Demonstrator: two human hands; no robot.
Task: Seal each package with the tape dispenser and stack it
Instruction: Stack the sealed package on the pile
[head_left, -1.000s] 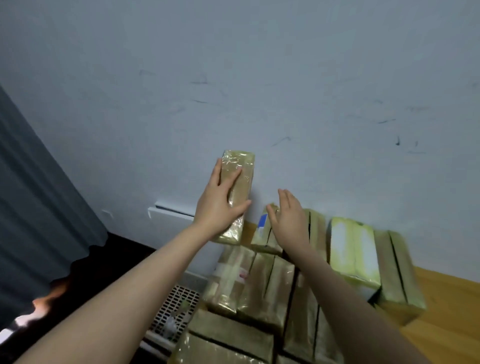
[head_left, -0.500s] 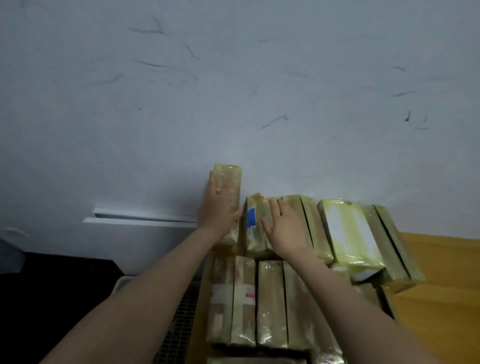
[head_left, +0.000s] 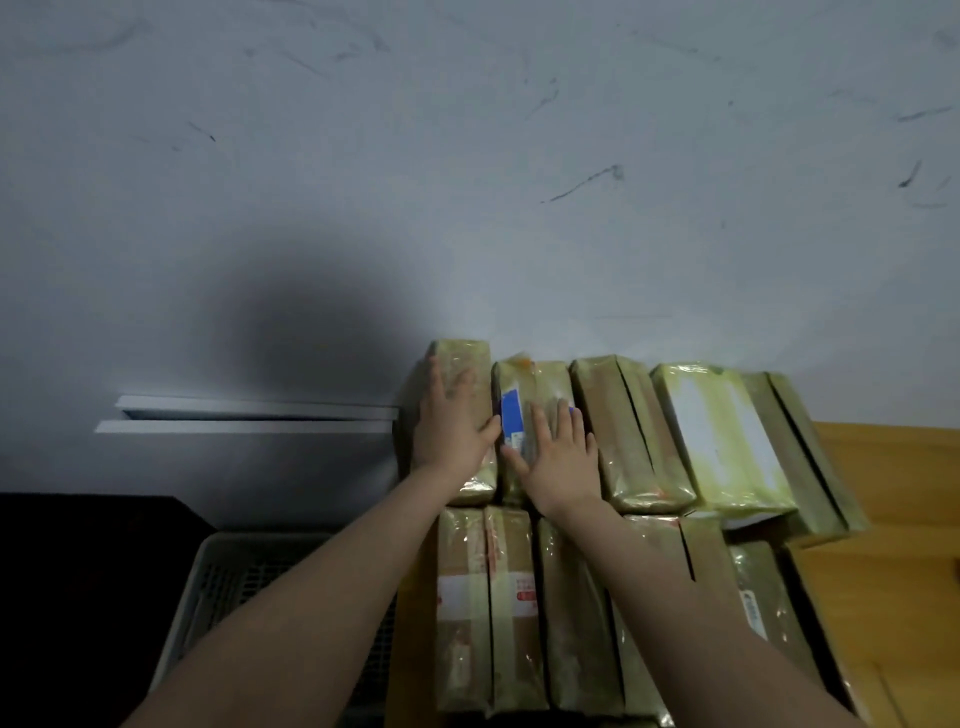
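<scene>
Several tape-wrapped brown packages lie in rows on a wooden surface (head_left: 893, 467) against a grey wall. My left hand (head_left: 451, 428) lies flat on the leftmost package of the back row (head_left: 467, 358), fingers straight. My right hand (head_left: 561, 452) presses flat on the package with a blue label (head_left: 514, 415) beside it. To their right lie more packages, one with a white label (head_left: 719, 436). A nearer row holds a package with red-and-white tape (head_left: 483, 597). No tape dispenser is in view.
A grey plastic crate (head_left: 228, 566) stands at the lower left below the surface's edge. A white ledge (head_left: 249, 415) runs along the wall to the left. Bare wood shows at the right, past the packages.
My left hand has brought the package down from upright in the air to lie flat at the left end of the back row. My right hand has stayed on the blue-labelled package.
</scene>
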